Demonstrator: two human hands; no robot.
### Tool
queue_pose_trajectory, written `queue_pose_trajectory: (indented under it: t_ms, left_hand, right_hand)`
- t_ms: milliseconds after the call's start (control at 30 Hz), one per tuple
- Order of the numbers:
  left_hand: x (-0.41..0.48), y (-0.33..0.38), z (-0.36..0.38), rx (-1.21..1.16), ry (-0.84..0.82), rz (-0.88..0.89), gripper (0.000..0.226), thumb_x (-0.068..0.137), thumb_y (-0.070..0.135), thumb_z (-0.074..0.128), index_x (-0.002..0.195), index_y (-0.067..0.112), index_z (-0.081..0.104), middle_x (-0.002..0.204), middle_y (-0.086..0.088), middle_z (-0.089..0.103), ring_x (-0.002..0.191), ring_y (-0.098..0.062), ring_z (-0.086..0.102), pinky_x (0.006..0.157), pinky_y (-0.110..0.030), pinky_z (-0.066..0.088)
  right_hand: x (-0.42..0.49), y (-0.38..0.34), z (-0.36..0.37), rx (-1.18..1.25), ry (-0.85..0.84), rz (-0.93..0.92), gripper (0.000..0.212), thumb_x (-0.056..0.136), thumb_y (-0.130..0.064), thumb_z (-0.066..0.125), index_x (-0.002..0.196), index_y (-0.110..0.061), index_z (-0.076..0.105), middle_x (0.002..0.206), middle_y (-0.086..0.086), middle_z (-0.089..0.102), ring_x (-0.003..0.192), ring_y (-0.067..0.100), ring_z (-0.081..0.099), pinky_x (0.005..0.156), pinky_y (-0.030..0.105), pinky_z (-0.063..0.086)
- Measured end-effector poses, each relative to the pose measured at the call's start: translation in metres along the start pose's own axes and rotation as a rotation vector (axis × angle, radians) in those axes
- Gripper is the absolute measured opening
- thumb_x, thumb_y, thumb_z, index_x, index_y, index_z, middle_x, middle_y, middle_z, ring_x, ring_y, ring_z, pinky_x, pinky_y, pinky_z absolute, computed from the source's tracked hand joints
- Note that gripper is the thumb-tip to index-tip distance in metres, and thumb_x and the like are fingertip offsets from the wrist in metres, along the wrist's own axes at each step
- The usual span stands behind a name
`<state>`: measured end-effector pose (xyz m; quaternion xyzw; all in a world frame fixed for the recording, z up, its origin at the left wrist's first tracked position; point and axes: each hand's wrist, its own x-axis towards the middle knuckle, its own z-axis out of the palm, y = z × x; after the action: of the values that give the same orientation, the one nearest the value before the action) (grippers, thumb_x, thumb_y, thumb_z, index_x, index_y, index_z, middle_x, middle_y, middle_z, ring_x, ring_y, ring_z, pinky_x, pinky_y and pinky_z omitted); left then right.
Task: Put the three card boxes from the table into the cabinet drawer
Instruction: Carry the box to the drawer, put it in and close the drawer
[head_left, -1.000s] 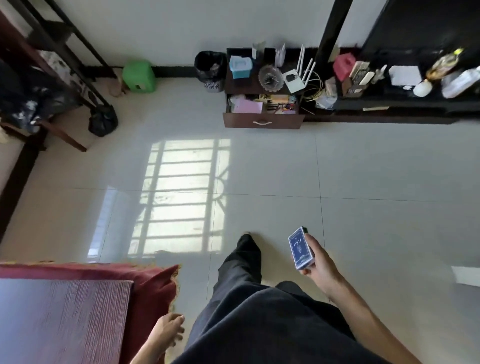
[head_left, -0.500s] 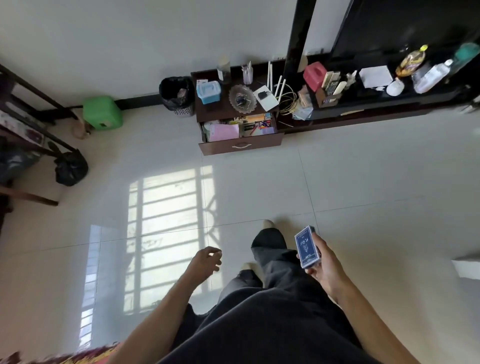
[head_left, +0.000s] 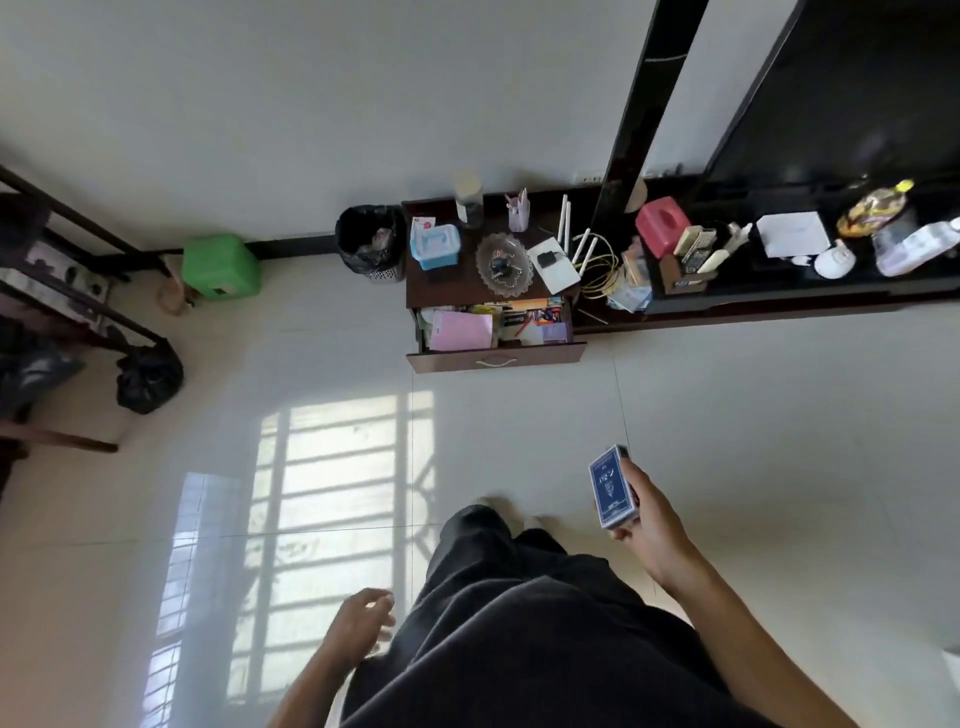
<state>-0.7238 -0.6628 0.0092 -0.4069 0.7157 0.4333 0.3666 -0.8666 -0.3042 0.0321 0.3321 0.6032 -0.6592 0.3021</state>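
My right hand (head_left: 652, 525) holds a blue card box (head_left: 612, 487) upright in front of me, low right in the view. Blurred by motion, my left hand (head_left: 361, 626) hangs beside my dark trousers with loose fingers and nothing in it. Across the tiled floor a dark wooden cabinet (head_left: 441, 283) stands against the wall, and its drawer (head_left: 496, 358) is pulled out. Inside the drawer lie pink paper, pens and other small items. The table is out of view, and I see no other card boxes.
A black waste bin (head_left: 371, 244) and a green stool (head_left: 221, 266) stand left of the cabinet. A long low dark shelf (head_left: 779, 301) with clutter runs to its right. A black bag (head_left: 149, 375) and dark frame furniture (head_left: 67, 260) sit at far left.
I have walked away from the table toward the cabinet, which looks nearer and larger. The red-covered table left the view. My left hand swung forward, then back to my side.
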Motion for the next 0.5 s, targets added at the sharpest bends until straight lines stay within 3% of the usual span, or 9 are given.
queue_pose_trajectory:
  t_ms: [133,233,267,333,433,500]
  left_hand:
    - [0.028,0.006,-0.017,0.080,-0.003,-0.052,0.026,0.098,0.010,0.050,0.102,-0.011,0.065,0.084,-0.021,0.069,0.088,-0.035,0.065,0.074,-0.029,0.051]
    - [0.055,0.038,-0.037,0.077,-0.064,-0.069,0.035,0.100,0.013,0.045,0.115,-0.015,0.061,0.115,-0.030,0.067,0.110,-0.037,0.064,0.065,-0.010,0.046]
    - [0.064,0.053,-0.047,0.085,-0.062,-0.071,0.032,0.100,0.013,0.047,0.112,-0.011,0.065,0.113,-0.028,0.068,0.106,-0.035,0.065,0.066,-0.010,0.047]
    - [0.082,0.087,-0.066,0.069,-0.028,-0.072,0.022,0.097,0.008,0.052,0.097,-0.004,0.069,0.099,-0.023,0.070,0.090,-0.029,0.065,0.071,-0.025,0.052]
    - [0.112,0.150,-0.092,0.018,-0.040,-0.050,0.023,0.096,0.008,0.054,0.108,-0.008,0.065,0.085,-0.021,0.067,0.075,-0.025,0.061,0.063,-0.026,0.044]
    - [0.128,0.200,-0.106,-0.016,-0.048,-0.015,0.024,0.097,0.011,0.052,0.113,-0.004,0.062,0.086,-0.021,0.067,0.069,-0.025,0.059,0.061,-0.027,0.042]
  right_hand:
    - [0.036,-0.046,0.021,-0.028,-0.002,-0.003,0.046,0.092,-0.066,0.054,0.107,-0.029,0.076,0.088,0.005,0.077,0.068,0.013,0.069,0.065,0.033,0.042]
    - [0.063,-0.075,0.038,-0.062,0.019,-0.008,0.051,0.094,-0.067,0.050,0.115,-0.026,0.072,0.092,0.005,0.078,0.071,0.013,0.068,0.067,0.033,0.044]
    - [0.070,-0.086,0.044,-0.062,0.025,0.003,0.051,0.094,-0.066,0.050,0.116,-0.026,0.072,0.094,0.006,0.077,0.071,0.013,0.068,0.066,0.032,0.044]
    - [0.085,-0.105,0.055,-0.041,0.047,0.029,0.052,0.093,-0.065,0.052,0.119,-0.024,0.071,0.096,0.008,0.074,0.074,0.016,0.065,0.064,0.031,0.043]
    - [0.110,-0.128,0.067,-0.012,0.061,0.044,0.055,0.095,-0.062,0.052,0.126,-0.018,0.066,0.103,0.014,0.071,0.081,0.023,0.063,0.067,0.033,0.046]
    - [0.124,-0.144,0.074,0.002,0.082,0.062,0.057,0.096,-0.061,0.052,0.127,-0.015,0.065,0.109,0.020,0.071,0.087,0.027,0.064,0.071,0.036,0.046]
